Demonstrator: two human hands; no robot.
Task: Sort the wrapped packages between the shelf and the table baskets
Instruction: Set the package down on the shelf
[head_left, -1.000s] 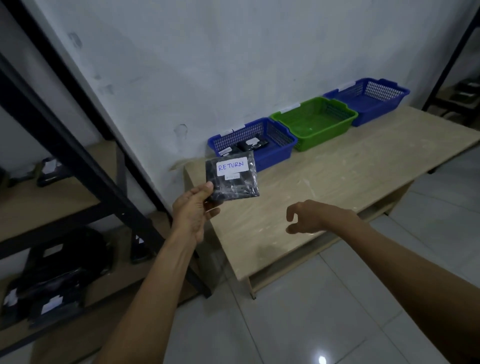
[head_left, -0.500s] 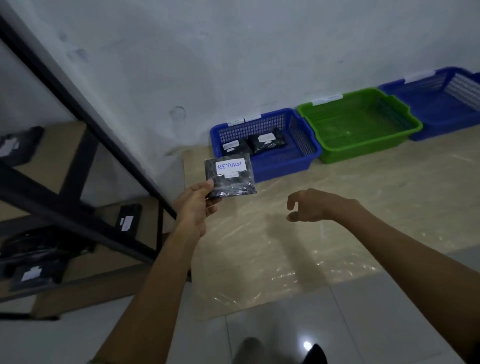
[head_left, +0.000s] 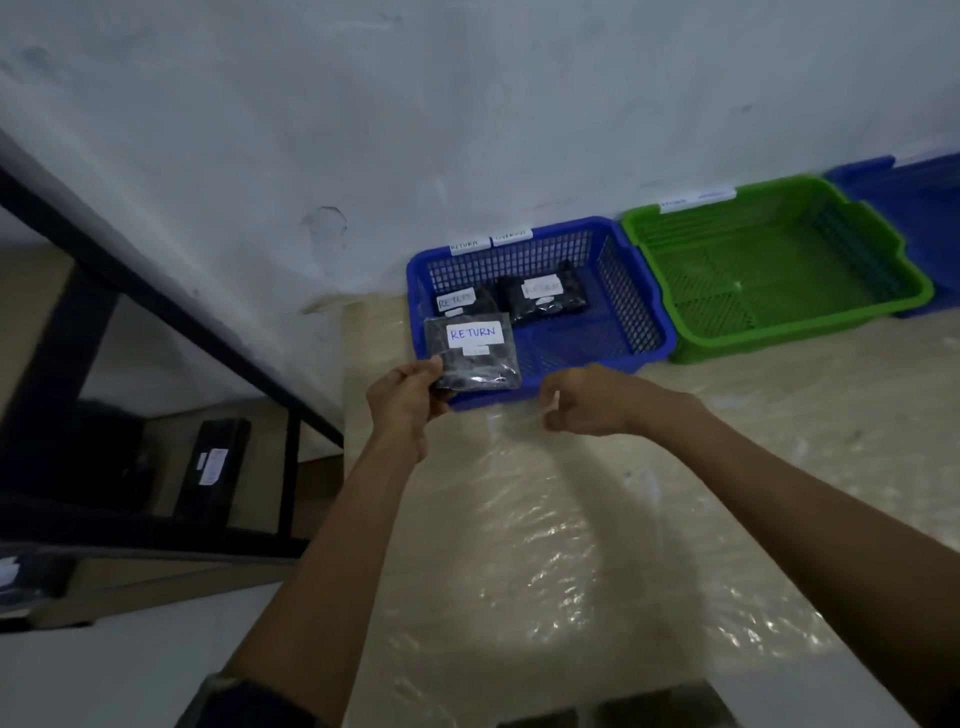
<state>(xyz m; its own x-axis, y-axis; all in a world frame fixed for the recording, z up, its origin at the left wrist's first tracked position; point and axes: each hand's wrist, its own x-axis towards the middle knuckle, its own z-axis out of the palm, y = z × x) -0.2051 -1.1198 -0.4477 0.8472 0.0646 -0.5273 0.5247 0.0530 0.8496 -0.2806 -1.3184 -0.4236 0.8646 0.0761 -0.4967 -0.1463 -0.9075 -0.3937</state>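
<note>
Currently visible, head view:

Hidden or cut off: second blue basket (head_left: 914, 208) at the right edge of the frame is cropped, contents not readable. Dark packages on the shelf (head_left: 156, 364) at lower left are blurred; only one white label on a dark package (head_left: 212, 467) can be made out, text illegible. Label strips on the green basket (head_left: 779, 270) rim are too blurred to read.

Held package, look: black wrapped package (head_left: 475, 356) in glossy clear film, roughly square, with a white label reading "RETURN" in blue and a smaller white tag beneath it.

Held package, orientation: label face turned toward the camera, text upright and nearly level; long axis cannot be told, the sides look near equal.

Held package, place: centre of the frame, above the near left corner of the blue basket (head_left: 623, 270), overlapping its front rim in the picture.

Left hand (head_left: 405, 400): thumb and fingers pinched on the package's lower left corner.

Right hand (head_left: 587, 400): loosely curled, holding nothing, just right of the package, above the table (head_left: 571, 545).

Blue basket contents: two black packages, one at left (head_left: 462, 304) with a partly legible "RETURN" label, one at centre (head_left: 543, 296) with a blurred label. Rim tag reads "RETURN".

Green basket: between the two blue baskets, against the wall.

Table surface: pale wood under shiny plastic film.
</note>
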